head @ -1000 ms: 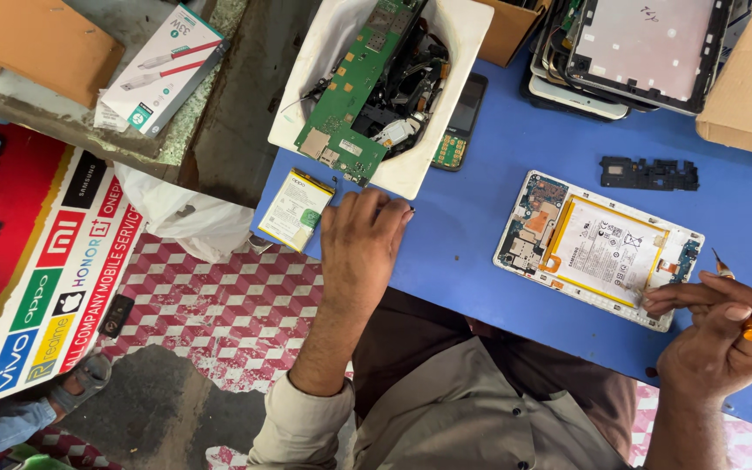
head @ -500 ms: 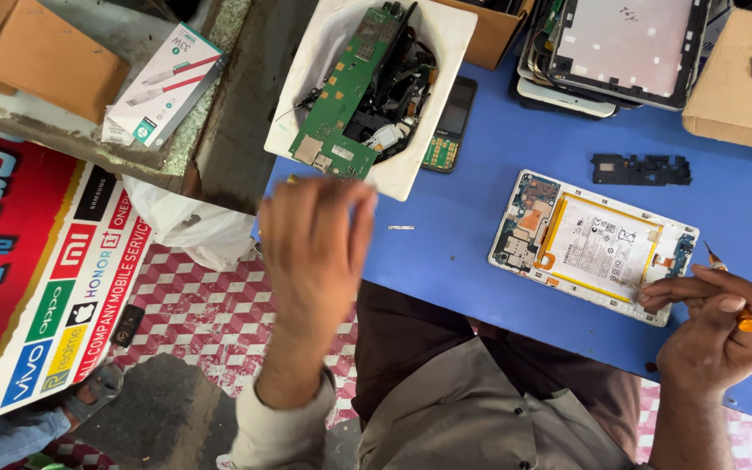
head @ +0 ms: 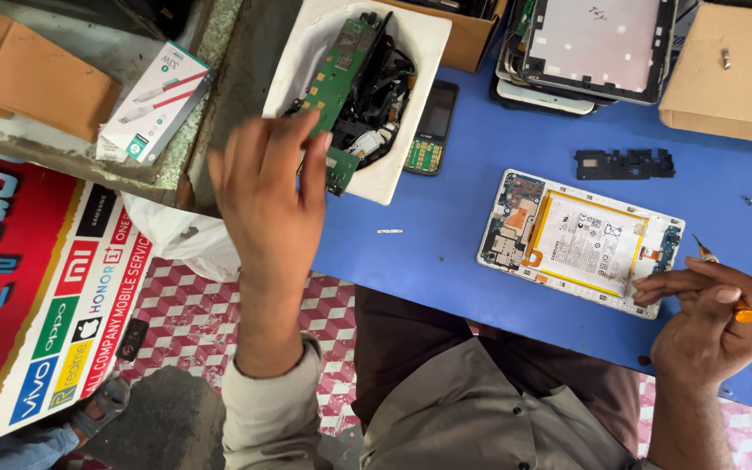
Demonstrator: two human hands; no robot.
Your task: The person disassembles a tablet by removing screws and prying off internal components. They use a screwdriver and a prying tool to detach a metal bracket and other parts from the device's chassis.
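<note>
Blue table (head: 446, 252) seen from above, set over a red-and-white checked floor (head: 189, 300). Opened tablet (head: 579, 243) flat near the front edge, back cover off, battery facing up; long axis running left to right, slightly tilted down toward the right. Black bracket (head: 625, 163) just beyond the tablet, apart from it.

Right hand (head: 708, 324) at the tablet's right lower corner, wrist low, fingers curled and closed around an orange-handled tool (head: 726, 283); forefinger extended onto the tablet's edge. Tool tip pointing up and away, clear of the tablet.

Left hand (head: 267, 191) raised above the table's left corner, back toward the camera, fingers spread and apart, holding nothing; forearm rising steeply from a grey sleeve (head: 271, 418). Fingertips overlapping, in view, the edge of a white tray (head: 411, 52) filled with green boards and black cables; contact cannot be told.

Small keypad phone (head: 428, 130) beside the tray. Stack of tablet shells (head: 594, 48) at the far edge; brown cartons (head: 733, 74) at far right. White oblong cable box (head: 154, 100) with red cable print on the ledge at left. Red slanted signboard (head: 36, 287) lower left, with a column of coloured logo panels along its edge.
</note>
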